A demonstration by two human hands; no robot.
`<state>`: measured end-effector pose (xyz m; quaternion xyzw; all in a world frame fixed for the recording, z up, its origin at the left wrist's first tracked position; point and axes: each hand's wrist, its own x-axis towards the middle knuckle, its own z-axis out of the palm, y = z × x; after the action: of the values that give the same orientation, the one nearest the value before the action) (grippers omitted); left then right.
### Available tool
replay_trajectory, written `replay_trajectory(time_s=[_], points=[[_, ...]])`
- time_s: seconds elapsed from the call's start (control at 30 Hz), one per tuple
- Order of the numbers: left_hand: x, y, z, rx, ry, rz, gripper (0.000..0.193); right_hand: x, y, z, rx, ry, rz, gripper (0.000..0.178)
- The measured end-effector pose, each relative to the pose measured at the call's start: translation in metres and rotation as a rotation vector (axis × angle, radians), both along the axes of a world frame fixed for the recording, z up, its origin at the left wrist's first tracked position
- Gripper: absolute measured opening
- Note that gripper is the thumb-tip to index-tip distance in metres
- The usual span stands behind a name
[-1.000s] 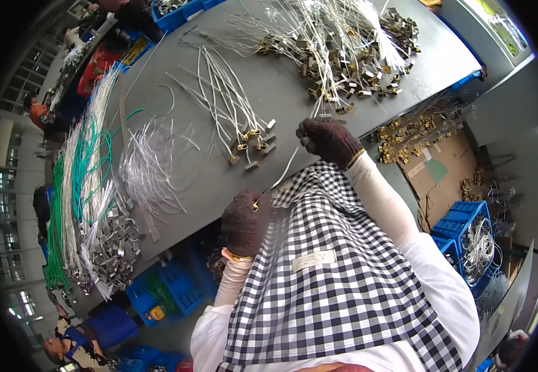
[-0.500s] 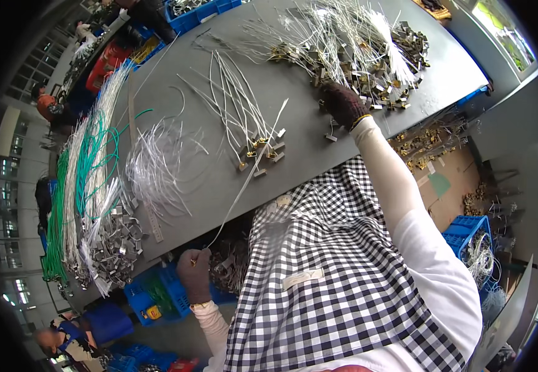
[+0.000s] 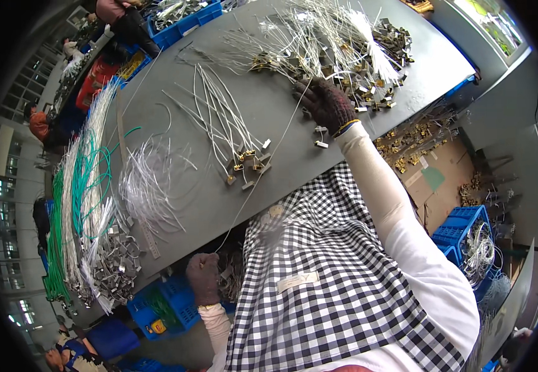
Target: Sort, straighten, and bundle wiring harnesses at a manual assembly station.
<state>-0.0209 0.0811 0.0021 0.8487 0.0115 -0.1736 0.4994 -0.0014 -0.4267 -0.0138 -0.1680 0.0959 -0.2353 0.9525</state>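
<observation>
A pale, thin wire (image 3: 262, 177) slants across the table's front edge between my two dark knitted gloves. My left hand (image 3: 204, 279), low beside the checked apron, is closed on its lower end. At the upper end, the bent fingers of my right hand (image 3: 328, 106) meet the wire, at the near edge of a big heap of wires with metal and brass clip ends (image 3: 368, 87). The exact grip there is partly hidden. Two small clip pieces (image 3: 321, 137) lie just below that hand. A smaller bunch of clip-ended white wires (image 3: 244, 162) rests mid-table.
On the grey table (image 3: 157, 111), a loose coil of clear strands (image 3: 148, 186) lies left, near long green and white wire bundles (image 3: 83, 204). Blue crates (image 3: 163, 304) stand below left, another (image 3: 464, 232) at right. Brass pieces (image 3: 411, 149) cover a brown surface. Other people are further off.
My right hand has drawn back slightly left from the heap, and the wire's upper end has come to its fingers. My left hand stays low. The whole view has shifted a little.
</observation>
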Motion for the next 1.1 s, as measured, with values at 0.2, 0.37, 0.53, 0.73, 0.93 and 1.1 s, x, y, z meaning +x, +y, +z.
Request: replay_trajectory(time_s=[0.2, 0.37, 0.53, 0.73, 0.93, 1.1], points=[[0.005, 0.004, -0.003, 0.035, -0.041, -0.012, 0.015, 0.012, -0.046, -0.027, -1.468, 0.490, -0.271, 0.031], [0.008, 0.013, -0.016, 0.047, -0.067, 0.022, 0.017, -0.006, -0.018, 0.024, -1.459, 0.514, -0.131, 0.025], [0.004, 0.018, -0.018, 0.072, -0.044, 0.017, 0.017, -0.021, 0.002, 0.069, -2.224, 0.780, -0.183, 0.015], [0.006, 0.027, -0.031, 0.048, -0.136, 0.015, 0.017, -0.021, -0.013, 0.037, -2.134, 0.732, -0.480, 0.025], [0.014, 0.007, -0.017, 0.026, -0.060, -0.002, 0.015, -0.009, -0.048, 0.000, -1.634, 0.423, -0.281, 0.026], [0.011, 0.025, -0.034, -0.009, -0.084, 0.002, 0.013, -0.019, 0.011, 0.066, -2.108, 0.734, -0.148, 0.028]])
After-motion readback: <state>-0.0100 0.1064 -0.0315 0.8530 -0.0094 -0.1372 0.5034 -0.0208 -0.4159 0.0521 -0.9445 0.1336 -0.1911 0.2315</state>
